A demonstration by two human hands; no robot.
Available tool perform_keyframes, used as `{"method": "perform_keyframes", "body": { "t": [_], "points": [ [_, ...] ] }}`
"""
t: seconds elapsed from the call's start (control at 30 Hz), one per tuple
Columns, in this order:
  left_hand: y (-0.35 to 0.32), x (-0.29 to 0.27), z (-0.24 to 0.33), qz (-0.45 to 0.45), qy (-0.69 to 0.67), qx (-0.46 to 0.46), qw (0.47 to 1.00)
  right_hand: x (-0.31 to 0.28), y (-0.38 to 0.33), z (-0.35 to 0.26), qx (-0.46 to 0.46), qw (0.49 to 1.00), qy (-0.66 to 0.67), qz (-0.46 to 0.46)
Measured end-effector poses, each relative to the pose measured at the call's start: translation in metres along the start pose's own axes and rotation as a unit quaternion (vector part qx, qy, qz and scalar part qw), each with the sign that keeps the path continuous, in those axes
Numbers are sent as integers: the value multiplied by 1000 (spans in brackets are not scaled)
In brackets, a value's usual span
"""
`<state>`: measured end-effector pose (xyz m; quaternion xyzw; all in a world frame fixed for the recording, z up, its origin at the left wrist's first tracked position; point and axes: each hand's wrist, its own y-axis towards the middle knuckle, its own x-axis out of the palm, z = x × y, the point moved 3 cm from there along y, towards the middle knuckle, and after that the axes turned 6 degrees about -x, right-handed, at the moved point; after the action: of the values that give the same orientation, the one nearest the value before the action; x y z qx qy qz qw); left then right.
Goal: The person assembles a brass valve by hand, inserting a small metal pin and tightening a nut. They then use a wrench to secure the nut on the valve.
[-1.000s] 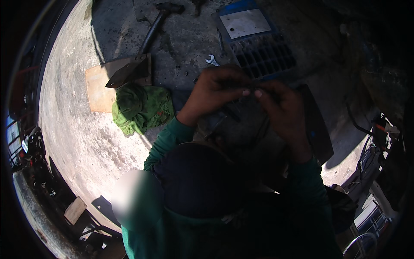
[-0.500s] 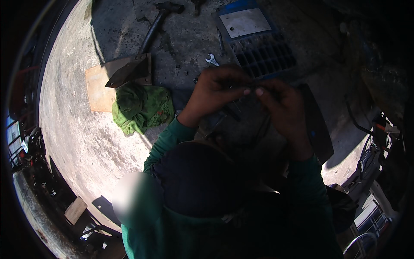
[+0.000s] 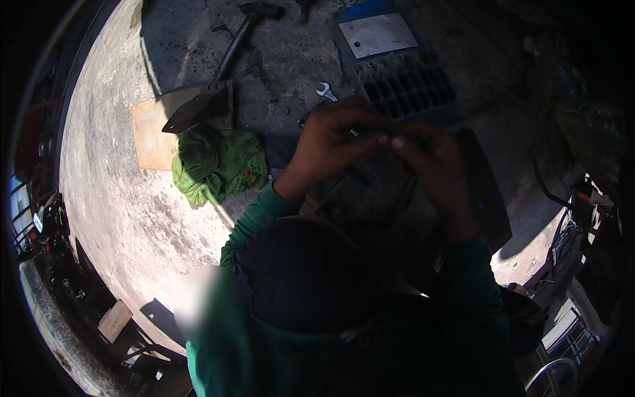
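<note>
In deep shadow, my left hand (image 3: 334, 140) and my right hand (image 3: 433, 159) meet fingertip to fingertip. Both are closed in a pinch over something small and dark that I cannot make out. Just beyond my left hand an open-end wrench (image 3: 325, 91) lies on the concrete. Past my right hand sits a blue compartment box (image 3: 407, 86) with many dark cells, and a pale sheet (image 3: 378, 36) lies in its upper part. Beneath my hands several dark, slim items are too dim to name.
A hammer (image 3: 239, 46) lies at the far side. Left of my forearm a green cloth (image 3: 221, 162) rests against a brown board (image 3: 149, 132) with a dark metal plate (image 3: 198, 109) on it. A dark panel (image 3: 486, 198) stands to the right of my right hand.
My fingers have shifted slightly at the pinch, and a small bright glint now shows by my left fingers. The things on the floor stay put.
</note>
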<state>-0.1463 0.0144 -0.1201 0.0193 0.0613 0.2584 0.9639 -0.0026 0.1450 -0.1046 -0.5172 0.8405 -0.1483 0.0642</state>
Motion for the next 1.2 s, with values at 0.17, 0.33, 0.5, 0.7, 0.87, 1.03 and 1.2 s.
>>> {"method": "perform_keyframes", "body": {
  "t": [0.17, 0.33, 0.5, 0.7, 0.87, 1.03, 1.2],
  "points": [
    [0, 2, 1, -6, -52, -44, 998, 1, -2, -4, -57, 994, -88, -12],
    [-3, 3, -10, -29, -109, -63, 992, 1, -2, -18, -104, 981, -158, -42],
    [-4, 3, -15, -70, -158, -145, 974, 0, -1, -25, -131, 969, -197, -74],
    [-4, 10, -19, -79, -171, -128, 974, -5, 1, -32, -138, 951, -249, -119],
    [-4, 12, -14, -73, -163, -81, 981, -12, 3, -25, -108, 968, -183, -136],
    [-2, 14, -13, -88, -166, -16, 982, -20, 2, -26, 15, 972, -173, -158],
    [-2, 15, -12, -73, -133, -66, 986, -21, 2, -22, -6, 983, -134, -126]
  ]
}}
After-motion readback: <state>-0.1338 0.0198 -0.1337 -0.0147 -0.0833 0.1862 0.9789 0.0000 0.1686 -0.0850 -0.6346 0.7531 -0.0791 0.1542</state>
